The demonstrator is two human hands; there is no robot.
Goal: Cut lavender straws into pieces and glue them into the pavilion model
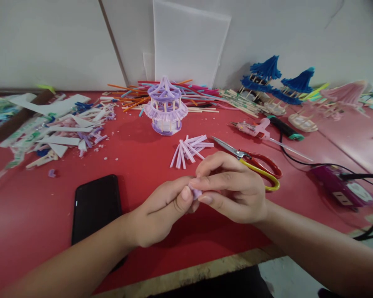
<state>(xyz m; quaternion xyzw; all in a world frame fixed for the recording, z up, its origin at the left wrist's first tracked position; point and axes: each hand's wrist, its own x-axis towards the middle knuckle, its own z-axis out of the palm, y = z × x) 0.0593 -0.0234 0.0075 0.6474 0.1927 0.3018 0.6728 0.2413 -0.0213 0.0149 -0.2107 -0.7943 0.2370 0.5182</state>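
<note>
Between my two hands, near the table's front edge, is a small light purple piece [196, 193]. My left hand [166, 209] pinches it from the left with the thumb on top. From the right, my right hand [233, 188] has its thumb and fingers closed around the same piece, which they partly cover. Just beyond my hands lies a loose pile of short lilac strips [189, 150]. Behind that pile a small purple and white pavilion model [165, 108] stands upright. Scissors [236, 153] with red and yellow handles lie beside my right hand.
A black phone [96, 207] lies left of my hands on the red table [136, 157]. Scraps [71, 128] cover the back left. At the right are a pink glue gun [256, 129], a purple power box [342, 186] with cables, and blue-roofed models [267, 76]. Colored sticks lie at the back.
</note>
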